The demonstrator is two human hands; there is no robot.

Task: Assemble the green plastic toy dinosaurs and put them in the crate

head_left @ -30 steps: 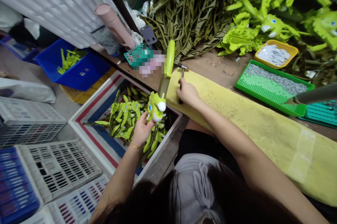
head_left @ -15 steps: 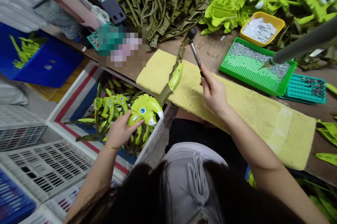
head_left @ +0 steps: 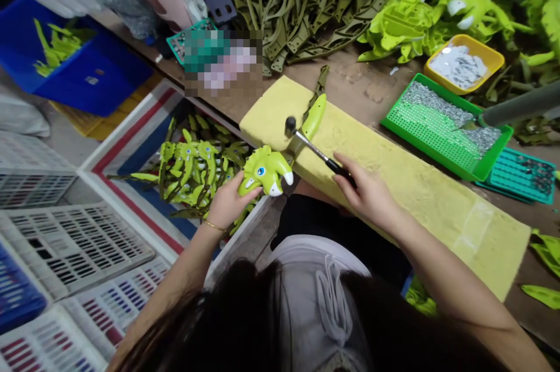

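Note:
My left hand (head_left: pixel 228 202) is closed round the lime-green head of a toy dinosaur (head_left: pixel 265 171), which has a blue eye and white tips. Its long olive body, with a lime side piece (head_left: pixel 314 118), lies slantwise over the yellow pad (head_left: pixel 394 168). The black grip of a small hammer (head_left: pixel 317 153) is in my closed right hand (head_left: pixel 365 190). The hammer's dark head is over the toy's middle, between the dinosaur head and the lime piece; whether it touches the toy I cannot tell.
A crate (head_left: pixel 102 176) of similar toys stands at my left. Olive strips (head_left: pixel 297 10) and lime parts (head_left: pixel 406 22) are heaped at the bench's back. A green tray (head_left: pixel 426 127) of small metal pieces, a yellow tray (head_left: pixel 490 63) of white parts and a rod (head_left: pixel 520 102) are at right.
The hammer has come down from the toy's far end to its middle, its head now pointing left. The view has shifted a little; my left hand keeps its hold on the toy.

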